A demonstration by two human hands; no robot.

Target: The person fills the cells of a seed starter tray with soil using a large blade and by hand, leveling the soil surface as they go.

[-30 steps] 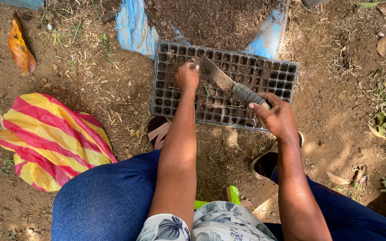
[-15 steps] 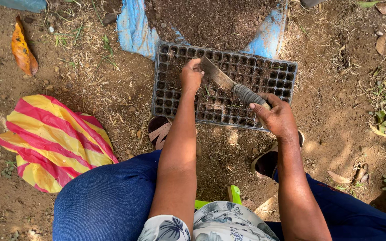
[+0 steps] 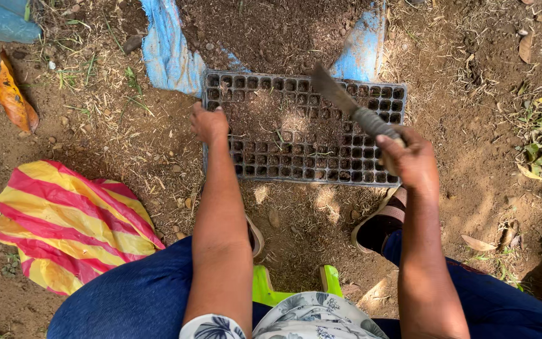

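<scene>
A black seedling tray [image 3: 371, 172] lies on the ground in front of me, its many small cells partly filled with dark soil. My left hand [image 3: 209, 123] rests at the tray's left edge, fingers curled on the rim. My right hand [image 3: 411, 157] grips the wrapped handle of a long knife [image 3: 337, 95], whose blade points up and left over the tray. A heap of dark soil [image 3: 277, 28] lies on a blue plastic sheet [image 3: 167, 53] just beyond the tray.
A red and yellow striped cloth [image 3: 64, 223] lies at my left. An orange dry leaf [image 3: 14, 97] is at far left. My feet in sandals [image 3: 381, 226] sit below the tray, above a green stool [image 3: 265, 289]. Bare dirt with dry leaves surrounds everything.
My left hand has moved from the tray's top middle to its left edge. The knife has lifted, its blade now raised higher over the tray.
</scene>
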